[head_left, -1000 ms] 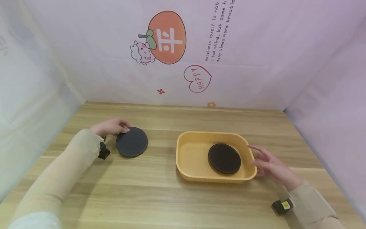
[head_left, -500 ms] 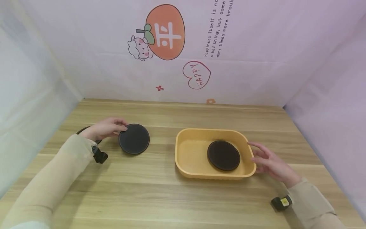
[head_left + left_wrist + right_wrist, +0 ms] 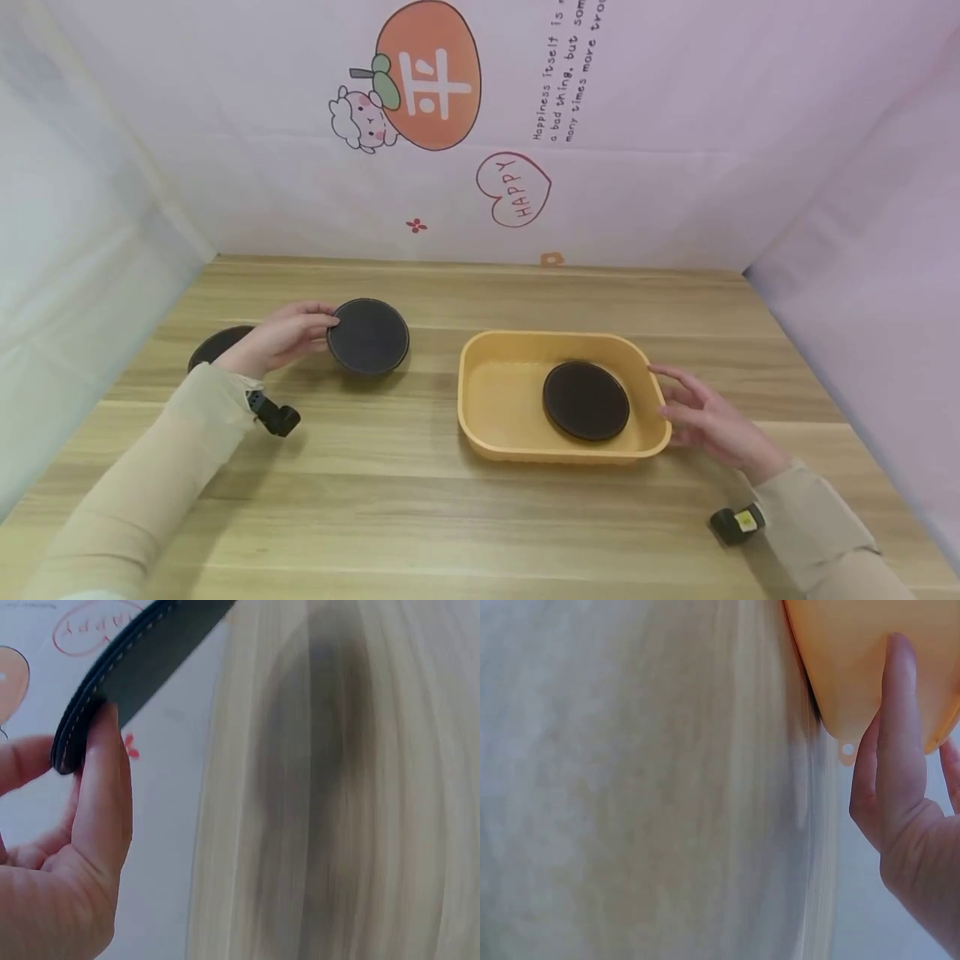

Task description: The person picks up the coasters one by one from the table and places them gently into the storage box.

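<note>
My left hand (image 3: pixel 288 333) pinches the edge of a round black coaster (image 3: pixel 368 336) between thumb and fingers. In the left wrist view the same coaster (image 3: pixel 161 656) has a stitched rim and is raised, with a shadow below on the wood. On the right stands a yellow plastic basin (image 3: pixel 498 408). Inside it, toward its right end, lies another black coaster (image 3: pixel 587 401). My right hand (image 3: pixel 716 421) rests its fairly straight fingers against the basin's right end; in the right wrist view the thumb lies flat along the outer wall of the basin (image 3: pixel 855 675).
A further black coaster (image 3: pixel 217 346) lies on the wooden table (image 3: pixel 390 517), partly hidden behind my left wrist. Pale cloth walls with printed pictures (image 3: pixel 435 75) enclose the back and both sides. A black camera sits on each wrist.
My left hand has lifted its coaster and moved it away from me and right, bringing the coaster on the table beneath it into view. The right hand stays at the basin.
</note>
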`<state>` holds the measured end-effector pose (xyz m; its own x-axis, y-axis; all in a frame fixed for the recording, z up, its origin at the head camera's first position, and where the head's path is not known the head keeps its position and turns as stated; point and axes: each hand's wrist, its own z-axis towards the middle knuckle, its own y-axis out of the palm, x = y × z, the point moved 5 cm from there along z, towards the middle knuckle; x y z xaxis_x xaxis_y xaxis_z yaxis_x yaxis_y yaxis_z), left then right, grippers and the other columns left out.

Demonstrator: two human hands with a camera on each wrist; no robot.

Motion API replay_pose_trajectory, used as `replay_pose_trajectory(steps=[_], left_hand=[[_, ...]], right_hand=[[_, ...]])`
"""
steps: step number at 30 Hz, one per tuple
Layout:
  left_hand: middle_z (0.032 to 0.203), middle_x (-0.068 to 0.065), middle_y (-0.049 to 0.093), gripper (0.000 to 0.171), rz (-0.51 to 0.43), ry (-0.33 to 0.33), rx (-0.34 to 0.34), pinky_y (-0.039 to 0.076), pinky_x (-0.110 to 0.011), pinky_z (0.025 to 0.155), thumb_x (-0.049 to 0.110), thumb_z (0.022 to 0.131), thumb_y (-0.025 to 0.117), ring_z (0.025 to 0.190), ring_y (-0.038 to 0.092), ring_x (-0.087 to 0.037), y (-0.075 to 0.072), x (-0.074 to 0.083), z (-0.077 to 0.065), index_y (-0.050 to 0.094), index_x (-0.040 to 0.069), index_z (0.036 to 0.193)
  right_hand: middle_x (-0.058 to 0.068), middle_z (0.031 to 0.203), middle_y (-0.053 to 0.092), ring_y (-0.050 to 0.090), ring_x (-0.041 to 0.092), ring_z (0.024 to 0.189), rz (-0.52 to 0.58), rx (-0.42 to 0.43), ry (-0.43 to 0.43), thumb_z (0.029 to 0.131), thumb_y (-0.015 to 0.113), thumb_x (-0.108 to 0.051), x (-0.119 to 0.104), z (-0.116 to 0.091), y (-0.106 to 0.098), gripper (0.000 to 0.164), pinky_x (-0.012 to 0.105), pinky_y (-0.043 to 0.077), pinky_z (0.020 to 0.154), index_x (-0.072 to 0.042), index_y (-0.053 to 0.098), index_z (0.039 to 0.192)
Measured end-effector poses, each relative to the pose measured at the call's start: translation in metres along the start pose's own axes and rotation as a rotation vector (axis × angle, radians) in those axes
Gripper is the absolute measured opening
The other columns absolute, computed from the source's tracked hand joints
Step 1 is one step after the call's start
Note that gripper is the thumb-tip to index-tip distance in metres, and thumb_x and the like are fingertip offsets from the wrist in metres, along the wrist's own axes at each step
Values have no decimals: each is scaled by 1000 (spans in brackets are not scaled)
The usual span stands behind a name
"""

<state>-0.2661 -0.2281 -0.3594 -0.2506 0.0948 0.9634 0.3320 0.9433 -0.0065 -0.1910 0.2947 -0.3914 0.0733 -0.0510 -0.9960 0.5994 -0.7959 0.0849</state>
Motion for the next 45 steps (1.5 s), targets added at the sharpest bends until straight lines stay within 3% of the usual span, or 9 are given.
replay_pose_trajectory(steps=[3,7,12,16,24,34,37,40,45], left_hand=[[95,1,59,8,-153,29,-20,53,-22,79,3,99,41,88,63,-7,8,4,1,46,2,105],[96,-2,56,16,-291,81,-36,53,-23,80,0,100,38,88,63,-9,26,12,4,53,5,96],[93,-2,57,26,-388,140,-52,53,-22,78,-3,99,36,83,62,-10,56,25,9,59,6,90],[93,-2,59,29,-428,140,-61,53,-22,78,-5,98,36,81,62,-11,75,35,16,60,8,87],[93,-1,59,19,-373,146,-42,54,-20,75,-4,97,39,79,62,-10,112,53,29,53,8,96],[92,-5,55,17,-297,164,-91,53,-20,71,-8,94,41,75,61,-10,182,63,59,45,-3,110],[95,-7,53,22,-263,159,-114,53,-24,77,-8,94,42,76,60,-11,202,65,69,43,-8,116],[98,-8,51,27,-235,136,-115,52,-34,91,-8,95,43,79,58,-13,219,63,80,41,-10,121],[101,-10,51,31,-189,81,-98,44,-46,102,-8,94,46,83,56,-16,239,49,99,42,-10,125]], right_hand=[[-3,123,56,63,19,102,-4,9,3,97,39,6,1,1,-1,53,40,57,78,-26,35,139],[-4,123,56,63,18,101,-3,14,-5,97,39,7,1,0,-2,53,39,58,77,-25,35,139],[-5,124,56,63,18,102,-11,28,-4,97,39,6,0,0,-2,53,39,58,77,-26,36,138],[-6,124,56,63,17,103,-34,51,10,97,40,4,-1,3,-3,52,39,57,78,-26,35,139],[-6,125,56,62,16,104,2,37,-14,97,40,6,-3,2,-3,52,39,57,77,-25,36,138],[-5,126,54,62,17,105,20,8,-16,97,38,7,-1,-1,-2,53,41,57,77,-24,36,139],[-5,126,55,62,17,105,15,15,-9,97,38,7,0,-1,-4,53,40,57,78,-24,36,139],[-6,127,54,62,17,105,0,28,0,97,39,7,1,0,-5,52,39,57,78,-24,35,139],[-7,127,53,61,16,106,-26,41,9,97,40,5,1,2,-5,52,40,57,78,-24,34,140]])
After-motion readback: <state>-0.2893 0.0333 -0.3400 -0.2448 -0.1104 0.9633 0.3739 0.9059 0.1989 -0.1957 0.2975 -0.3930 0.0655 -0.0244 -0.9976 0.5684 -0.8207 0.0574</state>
